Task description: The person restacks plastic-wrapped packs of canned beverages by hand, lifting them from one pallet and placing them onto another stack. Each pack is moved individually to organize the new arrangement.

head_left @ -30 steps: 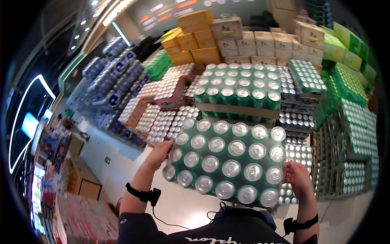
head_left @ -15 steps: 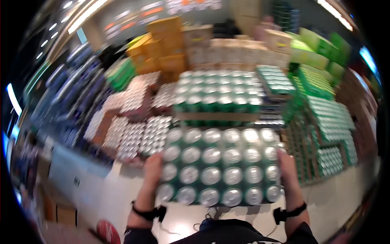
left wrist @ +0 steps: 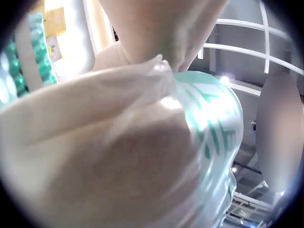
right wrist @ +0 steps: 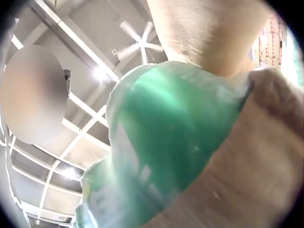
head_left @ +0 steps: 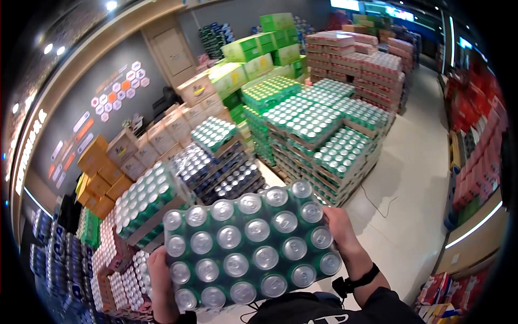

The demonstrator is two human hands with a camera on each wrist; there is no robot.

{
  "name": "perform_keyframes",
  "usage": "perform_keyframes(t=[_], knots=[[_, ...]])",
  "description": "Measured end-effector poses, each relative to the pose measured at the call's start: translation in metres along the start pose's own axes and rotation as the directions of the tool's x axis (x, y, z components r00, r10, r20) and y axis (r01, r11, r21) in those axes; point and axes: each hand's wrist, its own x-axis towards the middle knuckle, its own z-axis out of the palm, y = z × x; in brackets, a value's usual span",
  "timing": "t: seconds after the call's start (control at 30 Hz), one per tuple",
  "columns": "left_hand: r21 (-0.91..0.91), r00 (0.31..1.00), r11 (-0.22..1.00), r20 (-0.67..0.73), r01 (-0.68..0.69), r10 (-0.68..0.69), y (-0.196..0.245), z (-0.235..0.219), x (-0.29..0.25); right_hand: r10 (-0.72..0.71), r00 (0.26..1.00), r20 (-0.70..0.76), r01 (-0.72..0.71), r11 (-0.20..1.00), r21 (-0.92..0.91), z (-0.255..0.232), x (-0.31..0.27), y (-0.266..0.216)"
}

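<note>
While the head view looks down over a warehouse-style shop floor, a shrink-wrapped case of green cans [head_left: 249, 245] is carried at chest height, clear of every stack. Its long axis runs left to right across the body, can tops upward, the right end riding a little higher than the left.

The left hand [head_left: 159, 275] grips the case's left short end; its fingers go under and behind the pack, and the left wrist view shows skin pressed into bunched plastic wrap [left wrist: 142, 95] against a green can. The right hand [head_left: 341, 229] clasps the right short end, fingers curled round the corner; the right wrist view shows a green can [right wrist: 180, 133] hard against the palm. Each hand is equally engaged; neither end is free.

From the case, a stack topped with green cans on a cardboard tray [head_left: 147, 200] lies just beyond its far left corner, nearest the left hand. Taller pallets of green cans [head_left: 324, 129] stand beyond its far right side, well apart. Bare floor [head_left: 415, 178] lies to the right.
</note>
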Motion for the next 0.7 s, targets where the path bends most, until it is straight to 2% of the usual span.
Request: perform_keyframes(t=[0.07, 0.1, 0.13, 0.2, 0.27, 0.3, 0.33, 0.37, 0.4, 0.43, 0.47, 0.5, 0.53, 0.57, 0.6, 0.63, 0.67, 0.7], knots=[[-0.059, 0.99, 0.996, 0.13, 0.066, -0.058, -0.009, 0.07, 0.001, 0.092, 0.986, -0.139, -0.075, 0.99, 0.121, -0.071, -0.012, -0.015], [0.049, 0.984, 0.999, 0.175, 0.011, -0.02, -0.02, 0.101, 0.005, 0.016, 0.983, -0.181, -0.016, 1.0, 0.0, -0.11, -0.015, -0.02], [0.045, 0.988, 0.999, 0.153, -0.025, 0.018, -0.031, 0.144, 0.005, -0.055, 0.973, -0.225, 0.028, 0.992, -0.12, -0.15, -0.022, -0.021], [-0.103, 0.945, 0.977, 0.29, 0.188, -0.152, -0.021, 0.233, -0.002, -0.037, 0.936, -0.35, -0.015, 0.989, -0.144, -0.218, -0.047, -0.023], [-0.033, 0.893, 0.986, 0.431, 0.161, -0.131, -0.014, 0.308, -0.004, 0.095, 0.868, -0.488, -0.078, 0.995, 0.054, -0.275, -0.06, -0.037], [-0.025, 0.869, 0.99, 0.482, 0.141, -0.111, -0.026, 0.346, 0.002, 0.079, 0.824, -0.562, -0.046, 0.996, 0.072, -0.303, -0.066, -0.039], [-0.004, 0.843, 0.99, 0.526, 0.139, -0.116, -0.02, 0.387, 0.001, 0.06, 0.784, -0.618, -0.007, 0.996, 0.087, -0.323, -0.071, -0.048], [0.039, 0.832, 0.995, 0.546, 0.09, -0.097, -0.047, 0.424, 0.013, 0.049, 0.742, -0.668, 0.026, 0.995, 0.101, -0.339, -0.078, -0.06], [0.155, 0.819, 0.988, 0.568, -0.009, -0.082, -0.034, 0.463, 0.01, 0.045, 0.699, -0.714, 0.052, 0.992, 0.114, -0.356, -0.082, -0.064], [0.136, 0.793, 0.991, 0.605, -0.011, -0.074, -0.013, 0.504, -0.002, 0.004, 0.673, -0.74, 0.001, 1.0, 0.007, -0.385, -0.088, -0.056], [0.215, 0.761, 0.975, 0.642, -0.063, -0.092, -0.025, 0.542, 0.007, -0.041, 0.648, -0.761, -0.053, 0.994, -0.099, -0.423, -0.098, -0.045], [0.169, 0.727, 0.985, 0.678, -0.017, -0.104, -0.018, 0.583, 0.002, -0.093, 0.625, -0.775, -0.106, 0.974, -0.202, -0.452, -0.104, -0.037], [0.191, 0.662, 0.978, 0.744, -0.082, -0.09, -0.018, 0.622, 0.006, -0.085, 0.531, -0.843, -0.09, 0.984, -0.156, -0.468, -0.104, -0.037], [0.167, 0.659, 0.984, 0.747, -0.059, -0.087, -0.024, 0.666, 0.004, -0.08, 0.427, -0.9, -0.06, 0.991, -0.117, -0.485, -0.1, -0.04], [0.146, 0.595, 0.989, 0.798, -0.031, -0.099, -0.026, 0.708, 0.005, -0.075, 0.315, -0.946, -0.017, 0.996, -0.085, -0.502, -0.094, -0.042], [0.121, 0.559, 0.992, 0.826, -0.043, -0.077, -0.023, 0.749, 0.002, -0.205, 0.298, -0.932, -0.192, 0.944, -0.269, -0.523, -0.094, -0.042], [0.1, 0.527, 0.99, 0.849, -0.095, -0.036, -0.021, 0.79, 0.001, -0.323, 0.301, -0.897, -0.368, 0.829, -0.422, -0.545, -0.096, -0.04], [0.081, 0.442, 0.992, 0.897, -0.094, -0.032, -0.024, 0.825, 0.004, -0.425, 0.327, -0.844, -0.533, 0.655, -0.536, -0.559, -0.101, -0.037]])
